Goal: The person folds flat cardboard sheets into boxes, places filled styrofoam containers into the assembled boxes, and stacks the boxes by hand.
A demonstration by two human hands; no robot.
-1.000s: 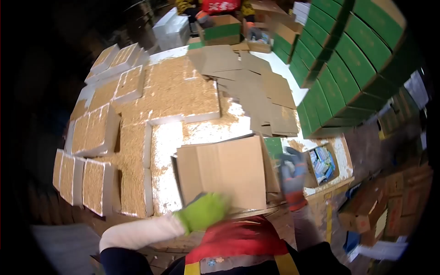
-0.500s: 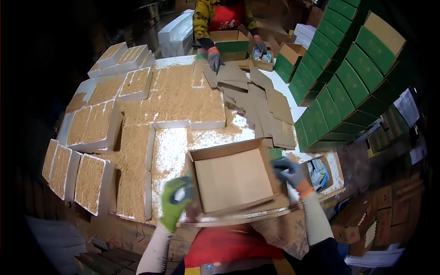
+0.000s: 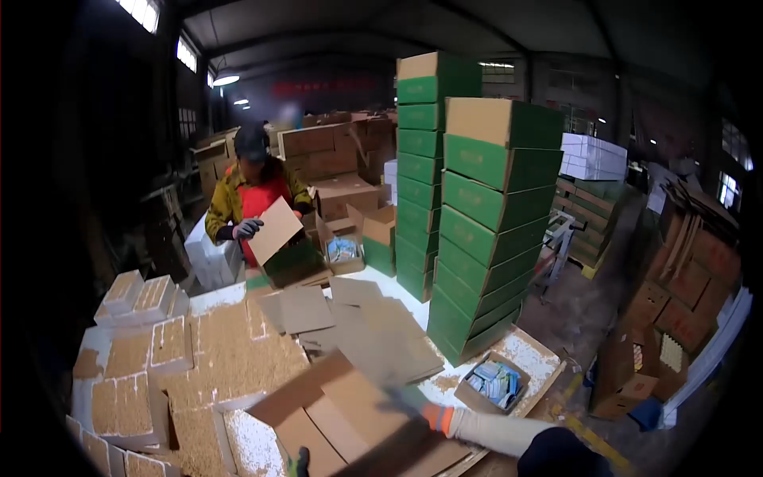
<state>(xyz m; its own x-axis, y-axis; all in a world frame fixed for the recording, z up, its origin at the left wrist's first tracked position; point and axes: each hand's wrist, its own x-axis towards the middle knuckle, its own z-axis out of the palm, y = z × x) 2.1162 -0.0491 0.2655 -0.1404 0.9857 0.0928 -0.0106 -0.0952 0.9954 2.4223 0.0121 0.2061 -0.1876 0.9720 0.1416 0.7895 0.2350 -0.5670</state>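
An open cardboard box (image 3: 342,413) lies tilted at the table's near side, its brown inside facing me. My left hand (image 3: 300,463), in a green and grey glove, shows only partly at the bottom edge. Its visible fingers are closed at the box's near left side. Motion blurs my right hand (image 3: 409,399), in a grey glove with an orange cuff. It is beside the box's right side, and its finger pose is unclear. Flat cardboard sheets (image 3: 377,330) lie just beyond the box. Right of that hand stands a small carton (image 3: 494,383) of blue and white packets.
Tall stacks of green boxes (image 3: 497,207) rise at the table's right. Crumb-covered white blocks (image 3: 131,409) stand on the left. Across the table, a co-worker (image 3: 258,195) holds a cardboard piece (image 3: 276,230). Brown cartons (image 3: 636,362) stand on the floor at right.
My view has swung up and right. The box has turned and tilted, with both my hands close to it. The co-worker has raised a cardboard piece from the table.
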